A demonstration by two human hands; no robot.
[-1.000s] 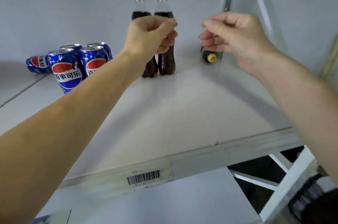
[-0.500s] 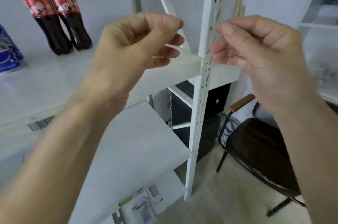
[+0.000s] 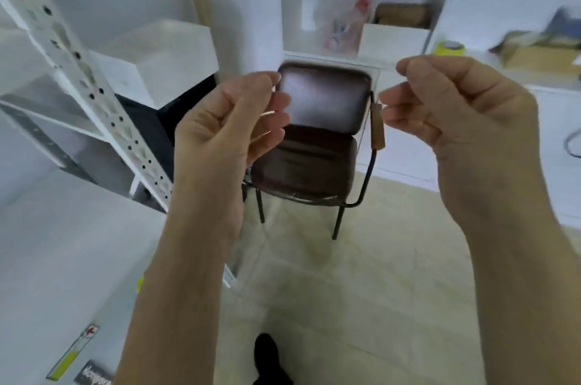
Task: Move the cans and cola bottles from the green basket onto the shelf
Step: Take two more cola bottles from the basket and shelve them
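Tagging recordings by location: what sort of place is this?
Probably a storeroom or office back room: white slotted-post shelving, a brown padded chair on a tiled floor, and cluttered white cubby shelves behind.

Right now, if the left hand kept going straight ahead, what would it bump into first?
Probably the brown chair: the left hand is raised right in front of its backrest, holding nothing. How far off the chair is cannot be judged.
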